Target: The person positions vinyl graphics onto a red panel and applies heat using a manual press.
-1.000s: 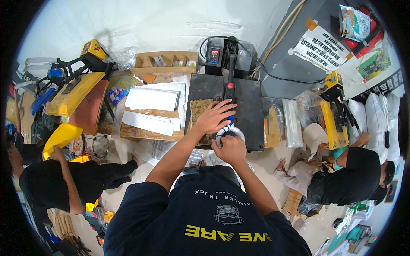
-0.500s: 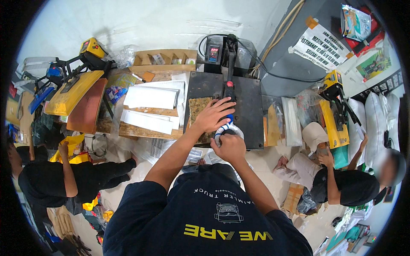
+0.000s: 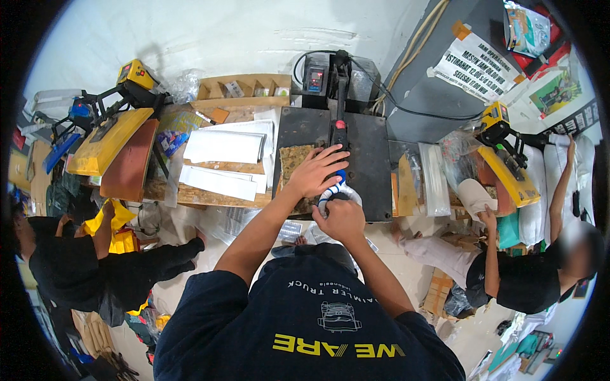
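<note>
In front of me stands a black heat press (image 3: 370, 152) with a lever arm running toward me. My right hand (image 3: 343, 218) is closed round the near end of the lever, by a loop-shaped handle (image 3: 347, 190) wrapped in white and blue. My left hand (image 3: 319, 171) lies with fingers stretched out over the lever, beside the red-banded part (image 3: 340, 125). Under that hand and wrist a mottled brown pad (image 3: 293, 160) rests on the left of the press's dark plate. What lies beneath the plate is hidden.
White paper sheets (image 3: 223, 145) lie on the wooden table left of the press. Behind them is a cardboard tray (image 3: 210, 90) with compartments. Yellow presses stand at left (image 3: 108, 149) and right (image 3: 511, 181). Co-workers work on both sides, the right one holding a pale cap (image 3: 476, 197).
My hands have stayed in place on the press. At the right, the co-worker has raised an arm to the lever, the yellow press plate tilts, and the cap has moved nearer it.
</note>
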A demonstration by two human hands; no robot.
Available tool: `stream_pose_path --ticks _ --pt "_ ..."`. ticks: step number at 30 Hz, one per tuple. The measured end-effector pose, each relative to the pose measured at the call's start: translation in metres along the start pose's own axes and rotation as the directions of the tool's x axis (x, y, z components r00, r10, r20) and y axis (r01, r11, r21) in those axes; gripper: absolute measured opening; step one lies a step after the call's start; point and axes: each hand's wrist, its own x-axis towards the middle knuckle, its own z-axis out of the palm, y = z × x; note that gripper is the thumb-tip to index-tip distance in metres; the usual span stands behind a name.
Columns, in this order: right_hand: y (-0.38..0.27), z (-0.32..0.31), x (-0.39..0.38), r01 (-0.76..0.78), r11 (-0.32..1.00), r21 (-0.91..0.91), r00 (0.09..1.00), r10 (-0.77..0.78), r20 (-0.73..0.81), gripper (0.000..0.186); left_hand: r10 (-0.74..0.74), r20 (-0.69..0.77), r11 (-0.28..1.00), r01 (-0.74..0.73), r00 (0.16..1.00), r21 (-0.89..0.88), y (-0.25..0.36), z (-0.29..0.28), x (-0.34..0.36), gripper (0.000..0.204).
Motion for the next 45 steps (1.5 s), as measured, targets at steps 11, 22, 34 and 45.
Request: stream_pose_path --ticks 11,22,34,45 --pt "0.001 0.003 -0.001 0.003 1.0 -0.003 1.0 -0.003 -0.012 0.042 -0.003 0.001 1.0 0.003 1.0 0.0 0.001 -0.001 0.0 0.045" --pt "0.003 0.003 -0.003 -0.001 1.0 0.008 1.0 0.001 -0.001 0.043 0.007 -0.007 1.0 -0.007 1.0 -0.017 0.001 0.0 0.0 0.046" --pt "0.005 0.001 -0.003 0.069 0.997 0.02 0.996 -0.068 -0.05 0.043 0.024 -0.025 1.0 -0.024 0.999 -0.018 0.003 -0.001 0.001 0.045" --pt "0.002 -0.006 0.007 0.007 0.997 -0.072 0.97 0.011 0.244 0.051 -0.01 0.019 0.999 0.009 1.0 0.035 -0.002 0.003 -0.002 0.045"
